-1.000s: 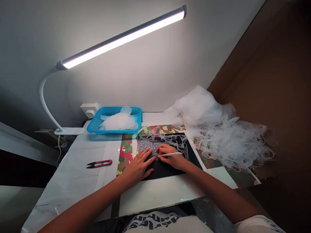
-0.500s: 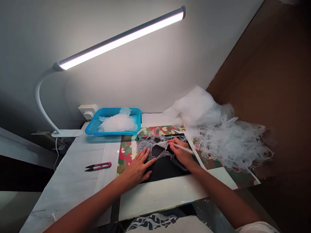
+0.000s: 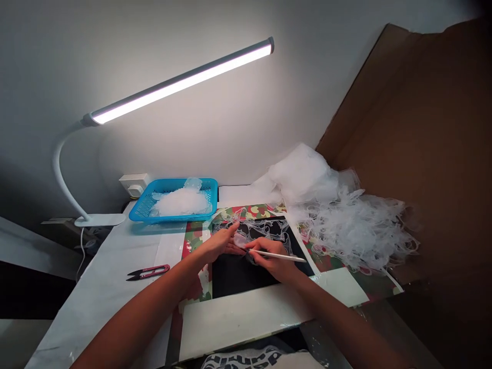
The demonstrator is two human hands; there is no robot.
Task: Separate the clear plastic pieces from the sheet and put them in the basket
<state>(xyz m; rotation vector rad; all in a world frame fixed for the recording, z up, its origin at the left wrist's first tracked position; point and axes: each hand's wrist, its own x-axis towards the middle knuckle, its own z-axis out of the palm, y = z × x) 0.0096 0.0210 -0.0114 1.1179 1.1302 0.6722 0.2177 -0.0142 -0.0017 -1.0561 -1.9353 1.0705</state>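
My right hand is closed around a slim white pen-like stick, its tip pointing left at my left fingers. My left hand is turned sideways, thumb raised and fingers stretched toward the tip. Between that thumb and the fingers shows a small pale sheer piece; whether it is gripped I cannot make out. Under both hands lies a black sheet. Thin, stringy remnants of sheer white fabric spread over the sheet's far part.
A blue basket of sheer white pieces stands at the back left. Red-handled thread snips lie left of my left forearm. To the right is a heap of white scraps, beside brown cardboard. A lamp shines overhead.
My left hand has lifted from lying flat and turned sideways, thumb up. My right hand has moved left and down with the stick, bringing its tip to the left fingers. The view has shifted slightly.
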